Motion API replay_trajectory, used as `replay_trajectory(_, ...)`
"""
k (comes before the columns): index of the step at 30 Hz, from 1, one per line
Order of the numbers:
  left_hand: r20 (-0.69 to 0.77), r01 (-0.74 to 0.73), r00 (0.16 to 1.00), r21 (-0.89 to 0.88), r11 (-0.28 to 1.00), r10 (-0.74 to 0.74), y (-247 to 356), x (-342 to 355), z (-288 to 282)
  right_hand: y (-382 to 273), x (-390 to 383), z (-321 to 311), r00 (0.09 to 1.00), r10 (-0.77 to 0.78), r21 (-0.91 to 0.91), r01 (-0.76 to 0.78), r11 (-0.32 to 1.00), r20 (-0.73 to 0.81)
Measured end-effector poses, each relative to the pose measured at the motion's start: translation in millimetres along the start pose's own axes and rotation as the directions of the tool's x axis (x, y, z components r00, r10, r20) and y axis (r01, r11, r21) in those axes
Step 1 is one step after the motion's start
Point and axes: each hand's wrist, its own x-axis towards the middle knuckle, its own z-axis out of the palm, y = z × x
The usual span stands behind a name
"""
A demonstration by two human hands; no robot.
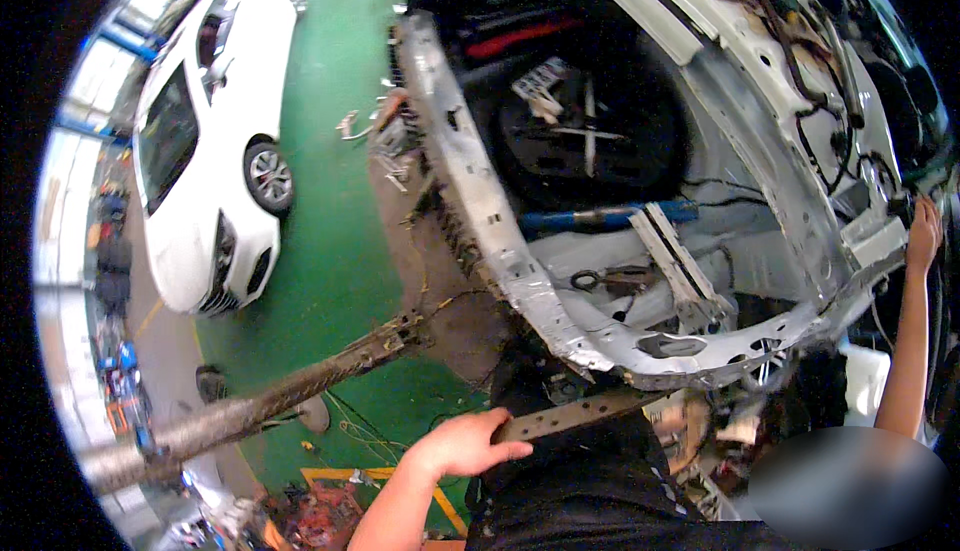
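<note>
At the bottom centre my left hand [468, 443] is closed round the end of a flat metal bar [585, 414] with a row of holes. The bar runs right, beneath the lower edge of a stripped white car body [470, 171]. My right arm stretches out to the far right. There my right hand [924, 236] is at the car's side, its fingers bent against a dark part too small to make out. Inside the body lie a blue cylinder [600, 217], a pale metal rail [675, 256] and a dark tool with a ring end [615, 280].
A thick metal beam [270, 403] reaches in from the left, ending near the car body. Further off, a white car [215, 141] stands by the green floor [335, 181]. Cables [360, 436] trail at lower left, near a reddish heap [328, 513]. A blurred patch covers the lower right.
</note>
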Motion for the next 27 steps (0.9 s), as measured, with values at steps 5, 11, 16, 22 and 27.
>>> replay_trajectory(5,-0.135,-0.076,0.989,-0.051,0.996,0.068,-15,-6,8,-69,5,-70,0.953,0.210,0.183,-0.171,0.968,-0.218)
replay_trajectory(11,-0.139,-0.178,0.974,0.004,0.984,0.177,-31,0,15,-314,-98,-402,0.996,-0.053,0.930,0.089,0.356,-0.075)
replay_trajectory(16,-0.035,-0.164,0.986,-0.038,0.986,0.163,-32,-3,11,-482,-161,-554,0.645,-0.718,0.941,0.335,-0.041,-0.261)
replay_trajectory(22,-0.033,-0.338,0.938,-0.309,0.889,0.345,-47,15,17,-583,-189,-556,0.317,-0.720,0.770,-0.057,0.635,0.617)
replay_trajectory(27,-0.147,-0.501,0.866,-0.284,0.818,0.479,-101,50,26,-595,-193,-578,0.343,-0.640,0.636,0.139,0.759,0.688)
